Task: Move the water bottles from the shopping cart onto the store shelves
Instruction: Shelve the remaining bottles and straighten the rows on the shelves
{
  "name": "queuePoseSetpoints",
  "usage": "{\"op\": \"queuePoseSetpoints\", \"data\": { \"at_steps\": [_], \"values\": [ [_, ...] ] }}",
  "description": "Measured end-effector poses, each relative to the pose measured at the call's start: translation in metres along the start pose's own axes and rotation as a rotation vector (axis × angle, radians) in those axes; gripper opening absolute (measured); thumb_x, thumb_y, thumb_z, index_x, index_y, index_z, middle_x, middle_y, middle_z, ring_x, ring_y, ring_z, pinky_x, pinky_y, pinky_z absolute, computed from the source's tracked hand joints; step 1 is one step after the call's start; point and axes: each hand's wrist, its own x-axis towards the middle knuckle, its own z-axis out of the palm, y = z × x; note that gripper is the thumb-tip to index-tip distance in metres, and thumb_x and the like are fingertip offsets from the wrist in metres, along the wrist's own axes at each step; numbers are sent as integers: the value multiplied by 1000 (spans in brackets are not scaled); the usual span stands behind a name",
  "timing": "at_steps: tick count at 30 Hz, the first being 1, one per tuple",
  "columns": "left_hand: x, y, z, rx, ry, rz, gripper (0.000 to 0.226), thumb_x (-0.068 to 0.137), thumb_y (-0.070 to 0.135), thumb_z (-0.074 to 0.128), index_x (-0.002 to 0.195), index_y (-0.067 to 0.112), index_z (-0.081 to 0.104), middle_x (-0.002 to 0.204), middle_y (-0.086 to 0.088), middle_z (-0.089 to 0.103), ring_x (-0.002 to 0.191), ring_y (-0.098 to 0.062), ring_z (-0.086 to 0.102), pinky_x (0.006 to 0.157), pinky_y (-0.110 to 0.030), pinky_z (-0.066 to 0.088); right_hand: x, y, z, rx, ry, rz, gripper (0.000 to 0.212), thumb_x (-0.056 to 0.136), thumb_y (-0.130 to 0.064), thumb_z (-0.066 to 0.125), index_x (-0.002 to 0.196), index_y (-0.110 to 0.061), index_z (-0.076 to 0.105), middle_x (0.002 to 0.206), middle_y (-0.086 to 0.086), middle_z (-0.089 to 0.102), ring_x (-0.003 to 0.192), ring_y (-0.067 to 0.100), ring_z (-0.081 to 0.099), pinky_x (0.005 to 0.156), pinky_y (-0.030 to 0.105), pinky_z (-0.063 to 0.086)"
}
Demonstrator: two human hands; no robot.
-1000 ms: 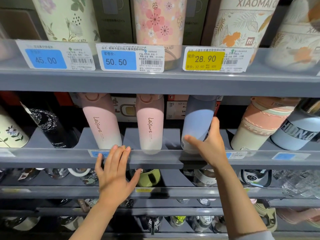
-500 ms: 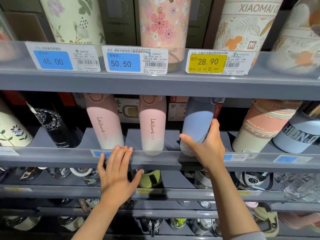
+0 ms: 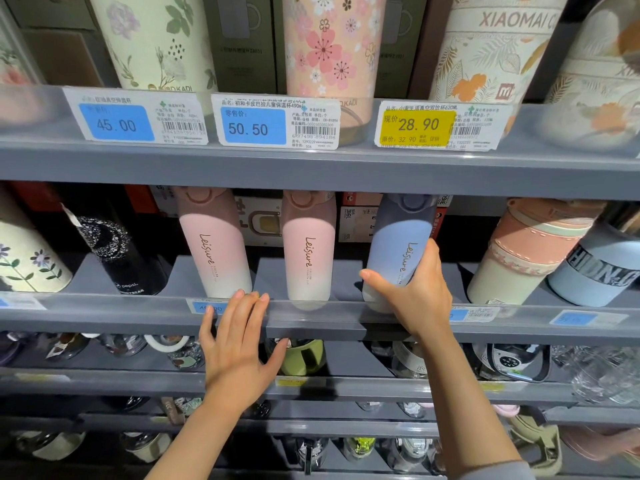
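Note:
A blue-to-white "Leisure" bottle (image 3: 394,244) stands upright on the middle grey shelf (image 3: 311,320), its label facing me. My right hand (image 3: 415,296) is wrapped around its lower part, thumb on the left, fingers on the right. Two pink-to-white "Leisure" bottles (image 3: 214,251) (image 3: 308,251) stand to its left on the same shelf. My left hand (image 3: 239,344) lies flat with fingers together against the shelf's front rail, below the left pink bottle, holding nothing. The shopping cart is out of view.
A black Pepsi bottle (image 3: 110,251) and a floral cup (image 3: 24,261) stand further left; a peach-banded cup (image 3: 526,251) and a pale blue cup (image 3: 595,268) stand right. The shelf above carries floral tumblers and price tags (image 3: 277,123). Lower shelves hold several glass bottles.
The blue bottle has been turned so its "Leisure" lettering now faces front, with my right hand still on it. My left hand stays on the rail.

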Motion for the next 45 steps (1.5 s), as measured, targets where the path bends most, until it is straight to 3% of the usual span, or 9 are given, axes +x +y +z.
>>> {"op": "queuePoseSetpoints", "data": {
  "at_steps": [5, 9, 14, 21, 28, 31, 39, 45],
  "values": [
    [-1, 0, 2, 1, 15, 4, 66, 81, 46, 54, 135, 10, 43, 133, -10, 55, 133, -25, 39, 111, -56, 23, 1, 5, -9, 54, -99, -17, 88, 71, -40, 81, 139, -25, 29, 110, -5, 56, 100, 25, 56, 79, 37, 43],
    [-1, 0, 2, -11, 24, 5, 65, 81, 45, 54, 135, 10, 43, 132, -10, 55, 133, -25, 39, 111, -56, 22, 2, 4, -8, 53, -76, -16, 89, 66, -43, 84, 137, -25, 33, 110, -6, 58, 101, 23, 57, 80, 36, 44],
    [0, 0, 0, -8, 3, 3, 65, 81, 46, 53, 135, 10, 43, 132, -9, 54, 133, -24, 38, 112, -55, 21, 3, 5, -9, 94, -80, -33, 85, 65, -43, 85, 132, -25, 36, 108, -7, 57, 100, 20, 58, 84, 46, 52],
    [1, 2, -4, -15, -96, -44, 69, 80, 49, 48, 137, 12, 40, 137, -4, 46, 136, -23, 33, 114, -52, 14, 5, 4, -7, 107, -96, -43, 73, 64, -44, 84, 120, -27, 40, 103, -5, 60, 94, 20, 59, 77, 40, 52],
    [1, 3, -5, -25, -87, -46, 70, 80, 49, 47, 139, 12, 38, 138, -4, 44, 137, -23, 31, 115, -51, 12, 1, 3, -6, 83, -85, -52, 85, 60, -54, 78, 130, -28, 37, 107, -5, 62, 98, 23, 59, 85, 44, 49],
    [0, 2, -2, -30, -59, -34, 69, 81, 48, 48, 139, 12, 37, 139, -4, 43, 136, -24, 33, 114, -53, 14, 0, 4, -5, 80, -84, -47, 84, 65, -49, 82, 132, -28, 35, 109, -6, 60, 100, 23, 59, 87, 46, 49],
    [0, -3, 1, -25, -10, 22, 65, 81, 46, 53, 134, 10, 45, 132, -7, 50, 132, -25, 39, 108, -57, 21, -4, 1, -2, 75, -45, -16, 85, 64, -47, 84, 132, -31, 34, 107, -11, 56, 101, 18, 58, 87, 42, 49],
    [0, -7, 1, -129, -101, 1, 66, 89, 55, 36, 138, 10, 40, 140, -9, 45, 140, -22, 27, 110, -58, 15, -5, -2, 0, -7, -26, -4, 83, 67, -45, 83, 132, -26, 35, 103, -11, 57, 93, 14, 56, 76, 31, 45]
  ]
}}
